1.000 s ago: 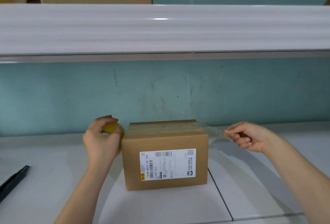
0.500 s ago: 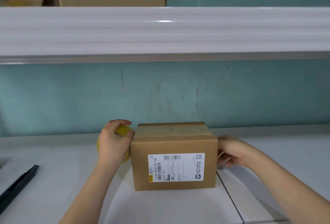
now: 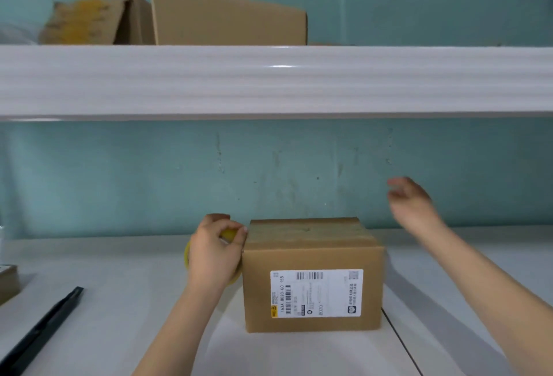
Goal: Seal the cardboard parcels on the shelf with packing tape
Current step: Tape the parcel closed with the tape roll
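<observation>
A brown cardboard parcel (image 3: 311, 259) with a white shipping label stands on the white lower shelf (image 3: 125, 309); clear tape runs across its top. My left hand (image 3: 214, 248) grips a yellowish tape roll (image 3: 229, 234) pressed against the parcel's left side. My right hand (image 3: 411, 203) is raised in the air to the right of and above the parcel, blurred, fingers loose, holding nothing.
A black tool (image 3: 42, 327) lies on the shelf at the left. A brown object (image 3: 7, 283) sits at the far left edge. On the upper shelf (image 3: 269, 82) stand an open cardboard box (image 3: 227, 16) and a worn, yellow-stained box (image 3: 86, 21). A teal wall is behind.
My right hand pulled tape to the right, pressed it down the parcel's right side, then let go and lifted up and away. The left hand stays on the roll.
</observation>
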### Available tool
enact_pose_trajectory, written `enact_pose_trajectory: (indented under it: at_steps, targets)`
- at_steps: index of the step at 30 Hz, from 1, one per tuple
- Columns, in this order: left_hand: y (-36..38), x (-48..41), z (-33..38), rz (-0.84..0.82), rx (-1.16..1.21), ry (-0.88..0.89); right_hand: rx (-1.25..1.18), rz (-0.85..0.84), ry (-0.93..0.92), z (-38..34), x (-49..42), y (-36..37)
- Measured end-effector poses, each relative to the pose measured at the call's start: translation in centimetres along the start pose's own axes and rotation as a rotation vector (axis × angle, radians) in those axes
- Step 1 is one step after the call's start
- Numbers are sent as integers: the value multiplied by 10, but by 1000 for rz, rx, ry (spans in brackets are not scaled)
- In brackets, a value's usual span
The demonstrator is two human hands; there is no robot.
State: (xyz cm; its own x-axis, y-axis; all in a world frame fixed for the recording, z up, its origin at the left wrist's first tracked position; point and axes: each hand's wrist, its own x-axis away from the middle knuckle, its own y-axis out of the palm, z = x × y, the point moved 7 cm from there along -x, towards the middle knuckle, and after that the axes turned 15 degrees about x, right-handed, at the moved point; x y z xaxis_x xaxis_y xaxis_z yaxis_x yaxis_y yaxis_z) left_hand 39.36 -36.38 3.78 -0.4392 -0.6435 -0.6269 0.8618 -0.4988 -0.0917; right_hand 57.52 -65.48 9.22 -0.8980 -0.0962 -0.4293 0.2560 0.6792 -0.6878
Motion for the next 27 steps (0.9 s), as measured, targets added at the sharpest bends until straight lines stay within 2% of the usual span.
enact_pose_trajectory:
  at_steps: [1,3,5,6,9,14,17,19,22,24,27]
  targets:
    - [2,0,1,-6,3,0,12,-29,-122,-24,5,-8]
    - [3,0,2,-10,4,1,246,-313,-408,-73,34,16]
    - [4,1,3,-17,0,5,568,-635,-522,-91,70,59]
    - [5,1,4,-22,-3,4,663,-700,-507,-90,77,73]
    - [7,1,6,-44,10,7,669,-735,-515,-98,79,96]
    - [4,0,5,-44,-3,12,659,-764,-783,-155,99,130]
    - [1,6,-2,-19,-5,20,637,-738,-852,-168,97,136]
    - [-6,10,-9,52,130,-68,582,-727,-829,-164,94,133]
    - [-23,19,-10,261,432,-266,403,-725,-774,-158,93,125]
    - [-27,21,-2,351,476,-283,356,-701,-780,-158,95,122]
    - [-30,15,13,372,416,-252,254,-651,-771,-159,92,105]
